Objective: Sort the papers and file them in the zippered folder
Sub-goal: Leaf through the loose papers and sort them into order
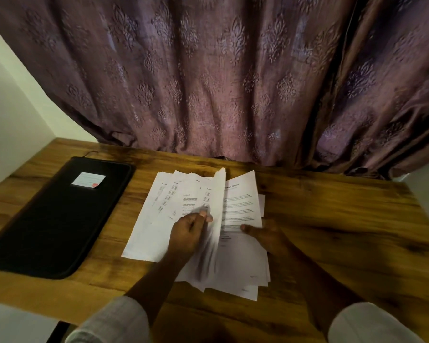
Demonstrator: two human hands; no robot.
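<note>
Head view: a wooden worktop in front of a purple curtain, with both hands at work on loose papers.
Papers: a fanned pile at the worktop's centre, text side up, spread out toward 11 o'clock and lying squarer toward 5 o'clock.
Folder: black, flat and zipped shut as far as I can tell, at 9 o'clock from the papers and well apart from them; a small label sits on its cover.
Left hand: thumb and fingers pinched on a lifted sheet, which stands on edge and is blurred.
Right hand: lies flat with the thumb pressing the top page at 3 o'clock of the lifted sheet; not closed around anything.
Handling: the sheets look thin, light and floppy; they will likely slide over one another and crease if gripped hard.
Where to hold: probably best at a near corner or the long edge, one sheet at a time, with the other hand pinning the pile.
Progress: sorting appears under way; nothing is filed yet.
</note>
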